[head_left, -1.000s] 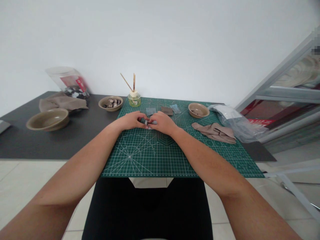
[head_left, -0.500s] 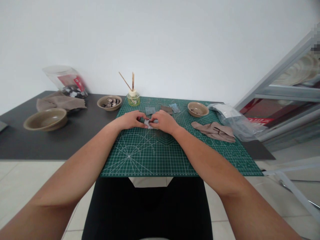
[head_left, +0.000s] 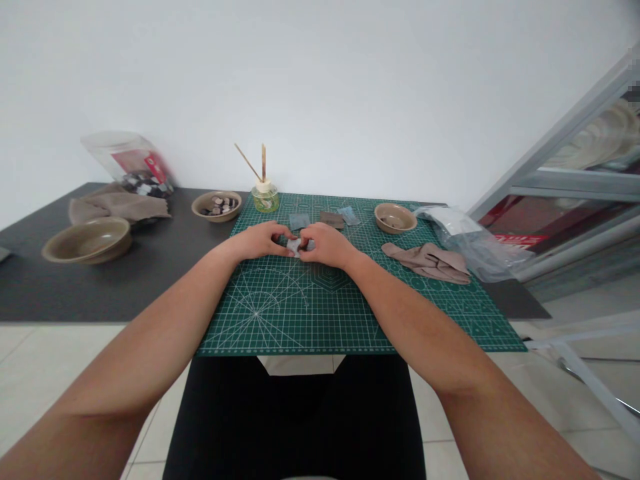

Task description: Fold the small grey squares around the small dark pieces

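A small pale grey piece (head_left: 294, 247), thin like paper or cloth, lies between my two hands over the green cutting mat (head_left: 280, 313). My left hand (head_left: 264, 240) has its thumb and fingers curled at the left side of the piece. On the other side, the fingers of my right hand (head_left: 327, 245) pinch the piece, with a dark spot showing near the fingertips. What that spot is I cannot make out. Just beyond the hands lie a grey-blue square (head_left: 299, 221), a brown square (head_left: 332, 219) and a light blue packet-like piece (head_left: 349, 215).
A bowl of small dark-edged pieces (head_left: 199, 211) and a larger bowl (head_left: 60, 252) stand at left, by a cloth (head_left: 117, 203) and clear jar (head_left: 117, 143). A reed diffuser (head_left: 265, 195) stands behind. At right are another bowl (head_left: 395, 228), a brown cloth (head_left: 427, 261) and a plastic bag (head_left: 465, 243).
The fingers have shifted slightly around the pale grey piece, and the dark spot at the right fingertips shows more. The view has moved a little.
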